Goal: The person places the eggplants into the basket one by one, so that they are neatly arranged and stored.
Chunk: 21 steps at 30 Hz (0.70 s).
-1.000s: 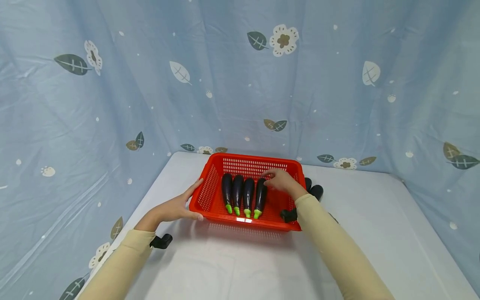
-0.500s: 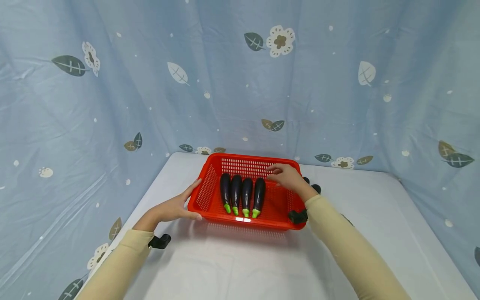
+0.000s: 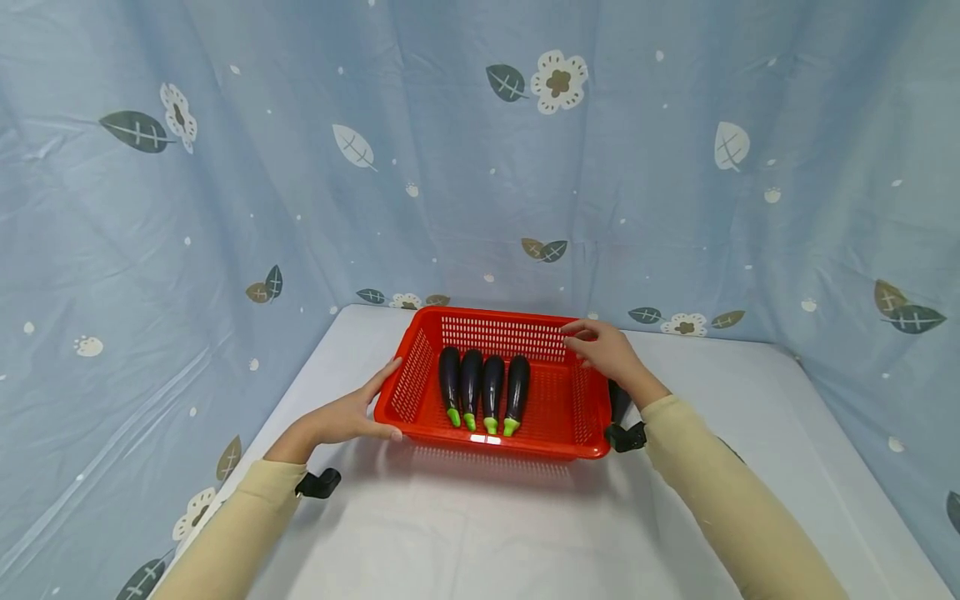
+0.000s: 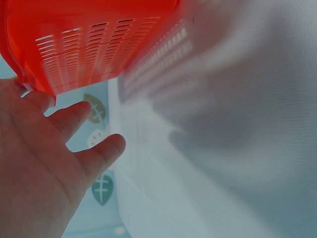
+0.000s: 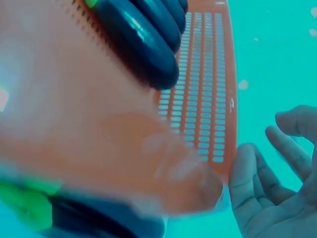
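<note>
A red slotted plastic basket (image 3: 480, 446) holds several dark purple eggplants (image 3: 493, 387), side by side with green stem ends toward the near rim. My left hand (image 3: 341, 421) rests at its left near corner, thumb and fingers spread along the rim. In the left wrist view, that hand (image 4: 54, 144) has loosely extended fingers beside the basket wall (image 4: 94, 49). My right hand (image 3: 603, 346) is over the basket's right far corner, holding nothing, fingers loosely bent. Another eggplant (image 3: 619, 400) lies outside the right wall, partly hidden by my right arm; the right wrist view shows eggplants (image 5: 94, 218) there too.
The basket stands on a white-covered table (image 3: 465, 533). A blue patterned curtain (image 3: 450, 167) hangs behind the table and along its sides. A black wrist device (image 3: 318, 483) is on my left wrist, and another black device (image 3: 626, 437) on my right.
My right hand has moved right, from the rightmost eggplant in the basket to above the right far corner. My left hand stays at the basket, and the eggplants inside lie as before.
</note>
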Motion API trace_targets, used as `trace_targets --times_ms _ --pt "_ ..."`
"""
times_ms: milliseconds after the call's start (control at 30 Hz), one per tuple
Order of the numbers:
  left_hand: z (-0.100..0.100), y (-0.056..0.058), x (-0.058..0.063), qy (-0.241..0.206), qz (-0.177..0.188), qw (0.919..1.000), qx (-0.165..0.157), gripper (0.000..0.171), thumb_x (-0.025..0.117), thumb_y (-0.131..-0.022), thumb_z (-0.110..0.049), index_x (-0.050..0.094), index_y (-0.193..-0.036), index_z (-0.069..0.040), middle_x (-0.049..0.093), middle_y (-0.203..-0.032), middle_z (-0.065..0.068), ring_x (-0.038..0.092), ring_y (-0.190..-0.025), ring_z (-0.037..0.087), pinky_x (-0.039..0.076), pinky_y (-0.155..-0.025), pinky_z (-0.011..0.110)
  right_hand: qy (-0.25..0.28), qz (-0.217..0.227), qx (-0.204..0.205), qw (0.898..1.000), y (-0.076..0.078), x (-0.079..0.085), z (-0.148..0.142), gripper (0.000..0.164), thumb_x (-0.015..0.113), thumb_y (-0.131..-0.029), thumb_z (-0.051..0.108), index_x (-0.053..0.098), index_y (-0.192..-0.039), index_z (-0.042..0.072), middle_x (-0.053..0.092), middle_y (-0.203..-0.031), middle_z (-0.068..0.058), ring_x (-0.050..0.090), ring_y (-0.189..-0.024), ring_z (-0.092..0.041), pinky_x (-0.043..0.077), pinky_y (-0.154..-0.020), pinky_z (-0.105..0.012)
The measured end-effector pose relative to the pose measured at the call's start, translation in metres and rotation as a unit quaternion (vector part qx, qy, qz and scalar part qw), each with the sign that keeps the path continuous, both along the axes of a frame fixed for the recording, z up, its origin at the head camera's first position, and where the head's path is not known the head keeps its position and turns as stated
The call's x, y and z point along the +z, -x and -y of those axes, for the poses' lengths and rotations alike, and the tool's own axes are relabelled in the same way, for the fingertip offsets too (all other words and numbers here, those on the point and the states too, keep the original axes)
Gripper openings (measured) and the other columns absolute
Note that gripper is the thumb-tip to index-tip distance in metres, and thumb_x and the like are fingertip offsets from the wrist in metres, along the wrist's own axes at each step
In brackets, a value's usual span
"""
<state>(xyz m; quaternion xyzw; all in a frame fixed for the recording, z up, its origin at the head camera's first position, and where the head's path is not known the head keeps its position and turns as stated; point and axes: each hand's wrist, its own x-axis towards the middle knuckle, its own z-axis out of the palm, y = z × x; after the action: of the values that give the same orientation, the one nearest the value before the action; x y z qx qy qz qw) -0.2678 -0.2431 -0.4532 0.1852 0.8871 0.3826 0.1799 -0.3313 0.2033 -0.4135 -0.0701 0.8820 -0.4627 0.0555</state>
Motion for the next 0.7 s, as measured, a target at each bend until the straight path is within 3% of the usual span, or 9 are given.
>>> trace_targets --times_ms 167,367,533,700 --pt "0.0 0.001 -0.001 -0.002 -0.001 1.0 -0.001 0.122 0.084 -0.079 -0.048 -0.002 -0.164 -0.033 0.002 -0.171 0.01 0.017 -0.151 0.044 0.031 -0.111 0.07 0.0 -0.005 -0.036 0.999 -0.001 -0.003 -0.014 0.039 0.058 -0.104 0.025 0.061 -0.138 0.005 0.06 -0.129 -0.022 0.064 -0.101 -0.037 0.06 -0.079 -0.034" --pt "0.0 0.001 0.0 -0.001 -0.001 1.0 -0.001 0.122 0.084 -0.079 -0.047 -0.001 -0.164 -0.034 0.002 -0.171 0.008 0.017 -0.151 0.043 0.03 -0.111 0.07 -0.008 -0.022 -0.072 0.997 -0.002 -0.013 -0.03 0.038 0.056 -0.104 0.025 0.061 -0.137 0.007 0.061 -0.128 -0.022 0.065 -0.093 -0.028 0.061 -0.078 -0.035" --pt "0.0 0.001 -0.001 -0.002 -0.004 1.0 -0.003 0.121 0.084 -0.079 -0.047 -0.001 -0.164 -0.034 0.002 -0.171 0.007 0.017 -0.152 0.042 0.029 -0.112 0.07 -0.011 -0.031 -0.096 0.995 -0.004 -0.02 -0.043 0.04 0.055 -0.105 0.029 0.061 -0.138 0.007 0.063 -0.126 -0.023 0.065 -0.096 -0.036 0.06 -0.083 -0.044" --pt "0.0 0.001 -0.001 -0.009 -0.005 0.9999 -0.005 0.121 0.084 -0.079 -0.046 -0.001 -0.165 -0.033 0.002 -0.171 0.008 0.017 -0.151 0.043 0.029 -0.111 0.071 -0.021 -0.016 -0.115 0.993 -0.006 -0.028 -0.055 0.043 0.052 -0.106 0.032 0.057 -0.142 0.008 0.059 -0.133 -0.025 0.064 -0.109 -0.041 0.059 -0.088 -0.043"
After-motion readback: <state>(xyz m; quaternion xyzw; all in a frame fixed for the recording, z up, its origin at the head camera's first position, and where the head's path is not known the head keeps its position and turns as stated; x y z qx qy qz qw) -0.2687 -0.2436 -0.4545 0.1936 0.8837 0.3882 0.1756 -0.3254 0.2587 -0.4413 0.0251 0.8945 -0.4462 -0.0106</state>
